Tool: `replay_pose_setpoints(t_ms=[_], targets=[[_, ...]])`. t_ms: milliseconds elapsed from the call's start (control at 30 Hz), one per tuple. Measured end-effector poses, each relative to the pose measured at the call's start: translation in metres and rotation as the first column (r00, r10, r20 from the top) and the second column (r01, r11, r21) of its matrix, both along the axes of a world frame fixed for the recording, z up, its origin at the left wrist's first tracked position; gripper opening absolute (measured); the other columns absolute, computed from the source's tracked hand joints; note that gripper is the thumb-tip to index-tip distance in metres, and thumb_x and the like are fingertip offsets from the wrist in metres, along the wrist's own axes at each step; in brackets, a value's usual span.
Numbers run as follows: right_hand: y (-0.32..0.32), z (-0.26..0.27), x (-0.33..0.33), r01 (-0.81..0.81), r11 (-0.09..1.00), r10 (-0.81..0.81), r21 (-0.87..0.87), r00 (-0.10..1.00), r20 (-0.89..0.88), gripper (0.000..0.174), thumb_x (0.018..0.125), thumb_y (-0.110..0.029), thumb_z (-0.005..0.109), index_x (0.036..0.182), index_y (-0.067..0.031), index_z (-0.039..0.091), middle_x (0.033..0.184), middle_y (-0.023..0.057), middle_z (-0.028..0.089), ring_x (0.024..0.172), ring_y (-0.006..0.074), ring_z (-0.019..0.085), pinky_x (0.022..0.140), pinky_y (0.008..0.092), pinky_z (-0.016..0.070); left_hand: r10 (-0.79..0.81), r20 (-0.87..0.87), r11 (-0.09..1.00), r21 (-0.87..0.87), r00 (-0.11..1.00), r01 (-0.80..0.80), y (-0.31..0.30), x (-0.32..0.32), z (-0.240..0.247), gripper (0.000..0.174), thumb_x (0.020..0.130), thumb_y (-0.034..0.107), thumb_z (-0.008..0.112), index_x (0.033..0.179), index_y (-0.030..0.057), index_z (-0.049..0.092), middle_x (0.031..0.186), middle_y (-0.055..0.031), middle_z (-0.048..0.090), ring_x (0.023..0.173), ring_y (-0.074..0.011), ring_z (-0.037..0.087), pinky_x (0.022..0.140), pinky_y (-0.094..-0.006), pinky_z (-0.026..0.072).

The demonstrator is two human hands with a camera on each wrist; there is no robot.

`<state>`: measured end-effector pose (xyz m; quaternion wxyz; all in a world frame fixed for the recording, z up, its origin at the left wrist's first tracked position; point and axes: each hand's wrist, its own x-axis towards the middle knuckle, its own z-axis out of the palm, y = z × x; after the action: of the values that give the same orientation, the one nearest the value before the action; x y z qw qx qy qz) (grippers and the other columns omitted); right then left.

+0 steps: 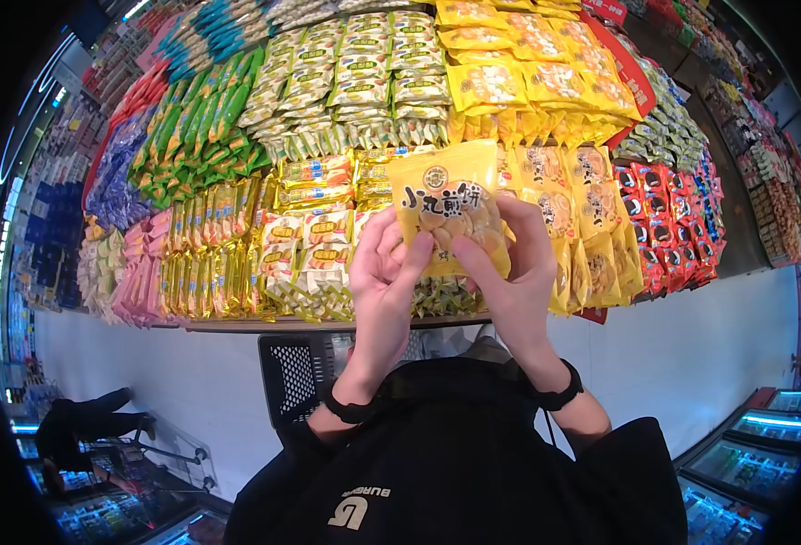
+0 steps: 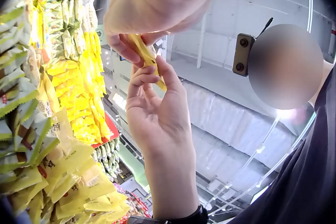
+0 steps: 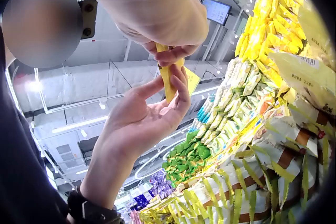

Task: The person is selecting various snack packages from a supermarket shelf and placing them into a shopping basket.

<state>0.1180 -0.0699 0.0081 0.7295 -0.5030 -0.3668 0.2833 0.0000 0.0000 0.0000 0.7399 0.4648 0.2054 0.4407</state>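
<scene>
A yellow packet of small round biscuits (image 1: 450,195) is held up in front of the display, its printed face towards the head camera. My left hand (image 1: 384,263) grips its left lower side, thumb on the front and fingers behind. The right hand (image 1: 520,277) grips the opposite side in the same way. In the left wrist view the packet (image 2: 149,61) shows edge-on between both hands, with the right hand (image 2: 163,108) below. From the right wrist, the left hand (image 3: 144,124) also pinches the packet's edge.
Piled snack packets fill the display: matching yellow biscuit packets (image 1: 591,204), green packets (image 1: 205,113) and red packets (image 1: 659,218). A dark basket (image 1: 291,377) stands below the shelf edge, near my body. At the lower left are a person (image 1: 87,431) and a cart (image 1: 178,459).
</scene>
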Motion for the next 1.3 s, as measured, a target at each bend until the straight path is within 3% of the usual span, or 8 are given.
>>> replay_pose_setpoints(t_ms=[167,333,500,800,1000,1100,1133,1300], targets=[[0.004,0.002,0.001,0.16,0.979,-0.198,0.126,0.885,0.421,0.041,0.077,0.007,0.071,0.114,-0.0056,0.062,0.111,0.0088,0.066,0.083,0.0157,0.066,0.064,0.0253,0.0521,0.233,-0.067,0.955,0.203,0.97,-0.216,-0.014,0.021,0.005,0.044,0.104,0.016,0.046,0.145,0.001,0.036,0.14,-0.0151,0.05,0.128,-0.0201,0.05,0.109,-0.036,0.0383],[0.0,0.005,0.0,0.103,0.968,-0.247,0.229,0.542,0.803,0.044,0.063,0.002,0.074,0.105,-0.0096,0.071,0.113,0.0055,0.067,0.082,0.0212,0.06,0.07,0.0282,0.0492,-0.008,0.126,0.985,-0.171,0.992,0.029,-0.017,0.013,0.001,0.058,0.107,0.043,0.023,0.147,0.0021,0.034,0.142,-0.0163,0.048,0.131,-0.0269,0.049,0.111,-0.0416,0.0372],[0.003,-0.002,-0.003,0.052,0.948,-0.315,0.315,0.319,0.894,0.038,0.067,-0.009,0.066,0.105,-0.0065,0.068,0.116,0.0051,0.065,0.083,0.0207,0.058,0.073,0.0298,0.052,-0.182,0.281,0.962,-0.146,0.942,0.229,-0.012,0.015,0.002,0.071,0.103,0.054,0.016,0.15,0.0018,0.03,0.145,-0.0196,0.045,0.132,-0.0374,0.046,0.112,-0.0482,0.0353],[0.002,-0.004,-0.003,0.004,0.948,-0.311,0.317,0.206,0.928,0.038,0.07,-0.012,0.065,0.108,-0.0048,0.067,0.117,0.0072,0.065,0.086,0.0192,0.059,0.072,0.0315,0.0521,-0.196,0.363,0.943,-0.186,0.911,0.277,-0.014,0.014,0.007,0.073,0.103,0.056,0.013,0.15,0.0024,0.029,0.145,-0.0202,0.045,0.132,-0.0399,0.046,0.112,-0.0485,0.0349],[-0.001,-0.008,-0.004,0.146,0.95,-0.305,0.276,0.625,0.718,0.049,0.075,-0.003,0.071,0.123,-0.0017,0.057,0.119,0.013,0.06,0.092,0.025,0.063,0.077,0.0335,0.0536,0.016,0.021,0.999,-0.03,1.0,-0.015,-0.013,0.012,-0.004,0.055,0.106,0.034,0.035,0.15,0.0018,0.029,0.151,-0.0163,0.038,0.134,-0.0292,0.045,0.111,-0.0419,0.037],[-0.008,-0.01,-0.004,0.154,0.982,-0.187,0.108,0.871,0.455,0.051,0.083,-0.003,0.07,0.129,0.001,0.049,0.121,0.0172,0.058,0.101,0.0249,0.064,0.083,0.0331,0.0532,0.188,-0.01,0.94,0.292,0.982,-0.177,-0.009,0.02,-0.006,0.058,0.097,0.0,0.055,0.15,-0.0016,0.032,0.136,-0.0114,0.052,0.124,-0.0192,0.052,0.107,-0.0331,0.0398],[-0.008,-0.014,0.001,0.114,0.987,-0.153,0.116,0.891,0.426,0.048,0.09,-0.003,0.066,0.131,0.0025,0.043,0.12,0.0182,0.059,0.107,0.0212,0.063,0.086,0.032,0.0521,0.124,-0.002,0.965,0.235,0.992,-0.12,-0.009,0.014,0.003,0.07,0.086,-0.013,0.062,0.149,-0.002,0.033,0.124,-0.0086,0.056,0.114,-0.0152,0.056,0.1,-0.0283,0.0438],[-0.008,-0.011,0.01,-0.077,0.997,0.076,0.011,0.993,0.091,0.05,0.091,0.0,0.063,0.135,0.0015,0.038,0.119,0.0152,0.063,0.106,0.0193,0.064,0.091,0.0304,0.0502,0.182,0.022,0.944,0.275,0.983,-0.181,-0.003,0.012,0.006,0.08,0.082,-0.013,0.067,0.151,-0.0012,0.028,0.117,-0.0089,0.059,0.108,-0.0144,0.059,0.095,-0.0261,0.0477]])
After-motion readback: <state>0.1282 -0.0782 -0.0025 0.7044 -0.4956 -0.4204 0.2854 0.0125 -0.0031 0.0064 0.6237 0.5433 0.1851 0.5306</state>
